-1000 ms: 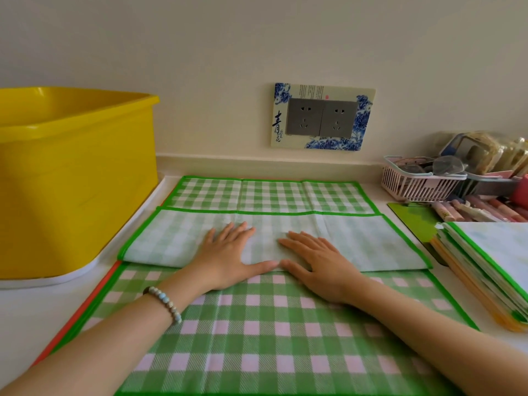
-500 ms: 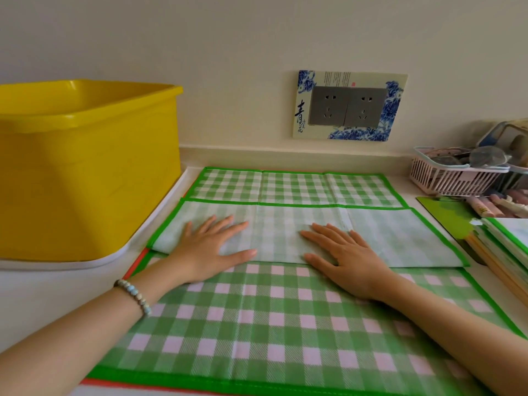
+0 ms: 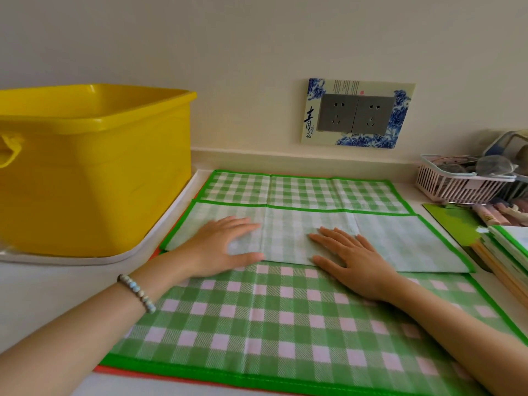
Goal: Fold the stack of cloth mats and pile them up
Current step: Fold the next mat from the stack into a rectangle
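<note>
A green checked mat (image 3: pixel 285 324) is spread on the worktop (image 3: pixel 57 304), in front of the person and between a yellow tub (image 3: pixel 94 172) on the left and a pile of folded mats (image 3: pixel 511 252) on the right. Across the middle of the mat a paler band (image 3: pixel 405 247) is laid, with a green hem along its far edge; a checked strip is seen beyond it. Both hands are laid flat on this band with the fingers straight and a little spread, and nothing is gripped by them. The left hand (image 3: pixel 223 247) is placed on the left part of the band, the right hand (image 3: pixel 354 261) near its middle, and the two are kept apart. A bead bracelet (image 3: pixel 137 292) is worn on the left wrist. An orange edge (image 3: pixel 114 370) is seen under the near left corner of the mat. A pink basket (image 3: pixel 457 187) stands at the far right by the wall, and a double socket (image 3: pixel 357 112) is fixed on the wall behind.
</note>
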